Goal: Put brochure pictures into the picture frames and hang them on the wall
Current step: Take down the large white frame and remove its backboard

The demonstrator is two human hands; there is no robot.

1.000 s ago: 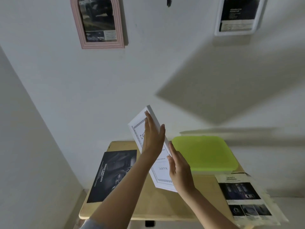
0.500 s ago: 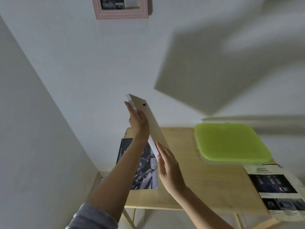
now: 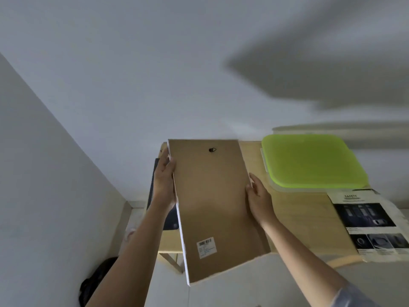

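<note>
Picture frame [image 3: 212, 207] is held back-side toward cam, tilted above wooden table [image 3: 298, 218]. Left hand [image 3: 163, 187] pinches its left edge, right hand [image 3: 257, 196] grips right edge. Risk, imo: edge-only hold, so frame could slip & drop.

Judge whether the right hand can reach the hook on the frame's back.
Probably yes: the hook sits uncovered on the frame, but the right hand holds its edge and must let go.
</note>
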